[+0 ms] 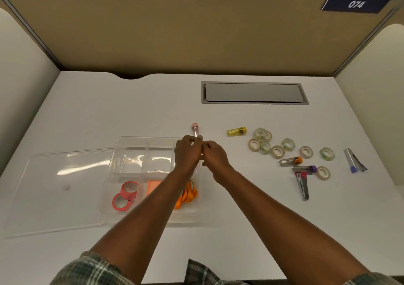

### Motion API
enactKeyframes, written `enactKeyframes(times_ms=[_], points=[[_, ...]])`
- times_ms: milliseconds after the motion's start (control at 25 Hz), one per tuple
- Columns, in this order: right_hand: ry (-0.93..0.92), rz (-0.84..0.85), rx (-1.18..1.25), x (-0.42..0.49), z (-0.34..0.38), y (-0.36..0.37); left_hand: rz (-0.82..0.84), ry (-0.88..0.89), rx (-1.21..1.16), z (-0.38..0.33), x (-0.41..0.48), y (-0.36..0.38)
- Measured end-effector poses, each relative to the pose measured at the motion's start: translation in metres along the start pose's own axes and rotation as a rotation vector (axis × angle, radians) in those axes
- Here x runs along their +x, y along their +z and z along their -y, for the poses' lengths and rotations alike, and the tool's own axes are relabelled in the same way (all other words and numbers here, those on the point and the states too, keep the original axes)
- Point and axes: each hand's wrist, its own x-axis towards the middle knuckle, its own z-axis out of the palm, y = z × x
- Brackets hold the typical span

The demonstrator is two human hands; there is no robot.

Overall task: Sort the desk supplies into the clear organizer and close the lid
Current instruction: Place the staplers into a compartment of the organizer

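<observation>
Plaid sleeves (91,269) at bottom. Left hand (188,153) pinches pink-capped tube (196,130) over clear organizer (131,164). Right hand (215,155) curled beside it, grip unclear.

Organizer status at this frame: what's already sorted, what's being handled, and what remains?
Done: red tape rolls, an orange case and orange bands sit in the clear organizer. In hand: the left hand and right hand hold a pink-capped tube over it. Left: clear tape rolls, the yellow tube and other tubes; the lid lies open.
</observation>
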Motion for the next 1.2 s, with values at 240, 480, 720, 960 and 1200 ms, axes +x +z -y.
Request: enactKeyframes(times_ms=[240, 480, 720, 960, 1200], points=[[-0.225, -0.243, -0.48, -0.003, -0.067, -0.105, 0.096, 0.116, 0.081, -0.012, -0.034, 0.068], [0.006, -0.514, -0.813, -0.012, -0.145, -0.215, 0.271, 0.074, 0.173, -0.013, -0.075, 0.149], [0.089, -0.49, -0.703, -0.014, -0.182, -0.256, 0.383, 0.049, 0.216, -0.013, -0.109, 0.208], [0.0, -0.303, -0.352, -0.01, -0.185, -0.276, 0.466, -0.16, 0.095, -0.017, -0.126, 0.248], [-0.154, -0.008, -0.301, -0.016, -0.171, -0.304, 0.487, -0.345, -0.301, -0.023, -0.128, 0.284]])
